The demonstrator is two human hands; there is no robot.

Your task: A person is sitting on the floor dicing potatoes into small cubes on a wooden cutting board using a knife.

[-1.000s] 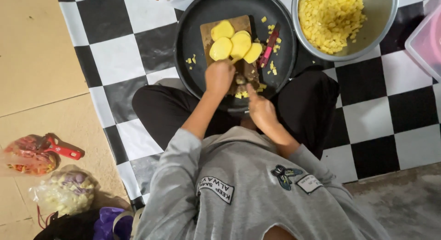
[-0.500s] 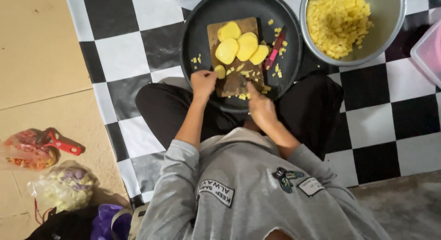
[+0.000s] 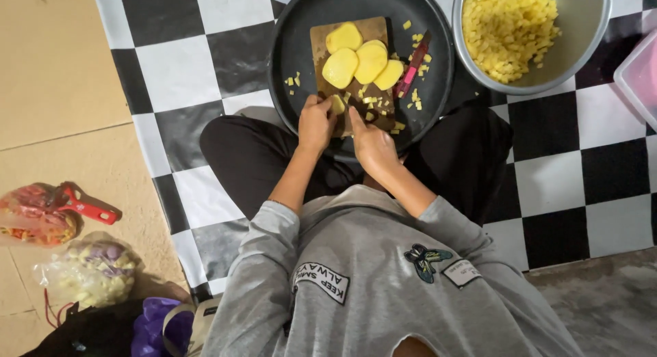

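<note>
A wooden cutting board [image 3: 321, 39] lies in a round black tray [image 3: 294, 49] on my lap. Several round yellow potato slices [image 3: 356, 59] sit on the board, with small diced pieces [image 3: 373, 104] at its near end. My left hand [image 3: 316, 123] pinches a small potato piece [image 3: 337, 105] at the board's near edge. Close beside it, my right hand [image 3: 369, 141] has its fingertips on the board by the same piece; what it holds is hidden. A red-handled knife [image 3: 413, 71] lies loose in the tray, right of the board.
A metal bowl [image 3: 582, 46] of diced potato stands at the top right, a pink container [image 3: 640, 73] beyond it. The checkered mat [image 3: 171, 63] covers the floor. At the left lie a red peeler [image 3: 85, 208] on a bag and a bag of peelings [image 3: 89, 271].
My hands have drawn together at the board's near edge; the left one moved right toward the diced pieces. The knife stays in the tray. The view shifted slightly.
</note>
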